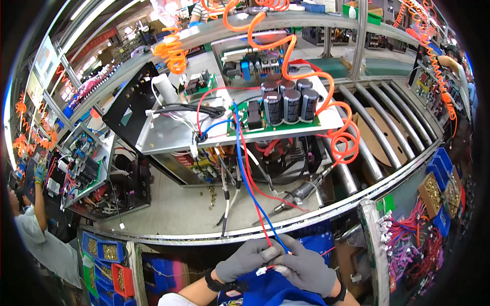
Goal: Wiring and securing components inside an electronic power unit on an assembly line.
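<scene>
Both my hands wear grey gloves and meet at the front edge of the workbench. My left hand (249, 261) pinches a red wire (259, 210) by its lower end. In the fingers of my right hand (308, 266) is the end of a blue wire (248, 176). Both wires run up to a green circuit board (255, 127) with several large black capacitors (291, 105), on a metal plate (171, 137). Between the hands a small white connector (262, 271) sticks out on a short red lead. The fingertips partly hide the wire ends.
A pneumatic screwdriver (298, 196) lies on the bench, joined to an orange coiled hose (344, 145). Metal rollers (375, 130) run off to the right. Blue bins (109, 251) of screws stand lower left; wire bundles (408, 234) lie at right. Another person (43, 239) works at far left.
</scene>
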A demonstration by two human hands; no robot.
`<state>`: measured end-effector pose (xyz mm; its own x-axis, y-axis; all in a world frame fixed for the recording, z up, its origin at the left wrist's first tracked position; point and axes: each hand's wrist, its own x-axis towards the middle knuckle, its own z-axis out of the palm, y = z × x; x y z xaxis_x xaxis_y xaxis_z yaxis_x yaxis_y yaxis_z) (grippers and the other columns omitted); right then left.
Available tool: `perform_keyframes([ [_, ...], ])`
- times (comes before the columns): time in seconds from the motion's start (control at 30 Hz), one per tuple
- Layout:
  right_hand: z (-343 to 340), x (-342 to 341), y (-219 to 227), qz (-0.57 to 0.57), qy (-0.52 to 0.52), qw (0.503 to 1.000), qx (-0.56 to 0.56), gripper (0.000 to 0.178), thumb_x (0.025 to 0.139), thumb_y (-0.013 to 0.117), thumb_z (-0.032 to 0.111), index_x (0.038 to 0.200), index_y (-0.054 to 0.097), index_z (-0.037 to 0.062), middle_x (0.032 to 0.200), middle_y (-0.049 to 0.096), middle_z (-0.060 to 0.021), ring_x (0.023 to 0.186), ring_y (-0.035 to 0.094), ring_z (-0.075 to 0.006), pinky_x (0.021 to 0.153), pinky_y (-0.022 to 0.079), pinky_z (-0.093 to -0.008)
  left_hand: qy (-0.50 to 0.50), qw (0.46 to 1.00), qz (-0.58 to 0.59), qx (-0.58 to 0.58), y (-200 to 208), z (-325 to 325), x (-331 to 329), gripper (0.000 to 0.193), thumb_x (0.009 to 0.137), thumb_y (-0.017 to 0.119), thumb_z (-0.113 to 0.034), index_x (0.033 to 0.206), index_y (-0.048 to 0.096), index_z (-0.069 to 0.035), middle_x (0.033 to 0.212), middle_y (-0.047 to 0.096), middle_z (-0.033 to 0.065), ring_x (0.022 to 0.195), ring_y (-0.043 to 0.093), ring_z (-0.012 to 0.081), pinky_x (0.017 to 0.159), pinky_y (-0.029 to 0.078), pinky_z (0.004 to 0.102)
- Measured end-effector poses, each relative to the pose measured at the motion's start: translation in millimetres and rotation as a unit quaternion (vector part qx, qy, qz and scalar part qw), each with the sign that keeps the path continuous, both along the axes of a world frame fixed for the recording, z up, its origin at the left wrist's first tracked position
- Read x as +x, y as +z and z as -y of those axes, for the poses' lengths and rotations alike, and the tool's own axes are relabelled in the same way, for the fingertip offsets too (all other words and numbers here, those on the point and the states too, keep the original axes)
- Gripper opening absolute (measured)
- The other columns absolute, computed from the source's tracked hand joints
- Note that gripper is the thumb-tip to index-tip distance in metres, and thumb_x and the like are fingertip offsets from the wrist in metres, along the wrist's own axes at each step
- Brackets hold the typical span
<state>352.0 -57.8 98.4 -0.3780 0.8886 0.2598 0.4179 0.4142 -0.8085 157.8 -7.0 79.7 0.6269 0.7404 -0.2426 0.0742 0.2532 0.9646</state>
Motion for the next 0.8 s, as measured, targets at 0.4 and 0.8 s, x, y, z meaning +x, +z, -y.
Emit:
perform_keyframes([
  [0.4,18.6,4.5,-5.2,0.152,-0.001,0.988,0.026,0.014,0.081,0.071,0.024,0.091,0.068,0.0143,0.12,0.059,-0.0168,0.072,0.066,-0.0265,0.058,0.052,-0.0337,0.247,0.964,-0.036,-0.087,-23.6,-3.4,-22.6,0.04,0.099,0.048,-0.039,0.093,0.063,-0.002,0.069,0.059,0.0007,0.055,0.051,0.0038,0.048,0.037,0.0176],
  [0.8,12.9,1.0,-47.0,0.337,0.072,0.939,-0.01,0.012,0.087,0.059,0.024,0.094,0.061,0.015,0.081,0.058,-0.0035,0.061,0.062,-0.0234,0.048,0.047,-0.0381,0.082,0.753,-0.145,0.637,13.3,1.4,-0.2,0.034,0.075,0.064,-0.012,0.108,0.059,-0.006,0.105,0.063,0.0116,0.091,0.061,0.0335,0.082,0.048,0.0405],
])
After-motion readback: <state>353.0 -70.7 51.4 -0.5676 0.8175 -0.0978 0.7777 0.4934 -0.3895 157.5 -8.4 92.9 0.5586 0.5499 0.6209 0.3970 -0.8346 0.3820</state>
